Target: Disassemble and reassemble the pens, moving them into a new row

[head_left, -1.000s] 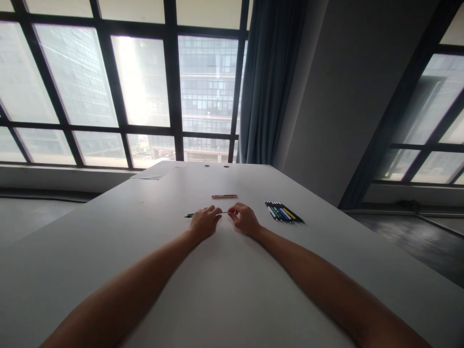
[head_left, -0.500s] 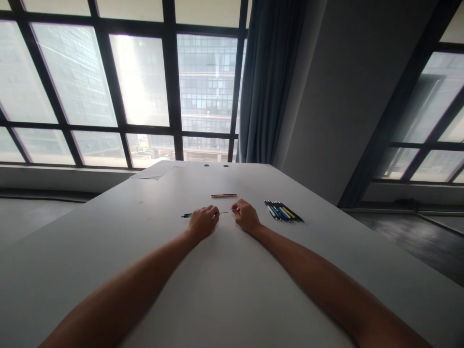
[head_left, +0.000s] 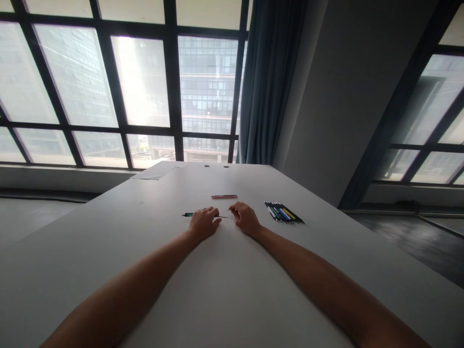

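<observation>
Left hand (head_left: 204, 223) curled palm-down on the pale grey tabletop (head_left: 217, 290), fingers closed over a thin dark pen with a green end (head_left: 188, 214), green tip poking out to the left, a fine dark point showing at the right of the knuckles. Right hand (head_left: 245, 218) just beside, fingers bent and pinched together near that point; whether anything sits between them cannot be told. Beyond both hands, a slim pink pen (head_left: 224, 196) lying crosswise, apart from the fingers. Off to the right, a tidy row of coloured pens (head_left: 283, 212) side by side. Farther back, sheets of white paper (head_left: 159, 170) near the table's far edge.
</observation>
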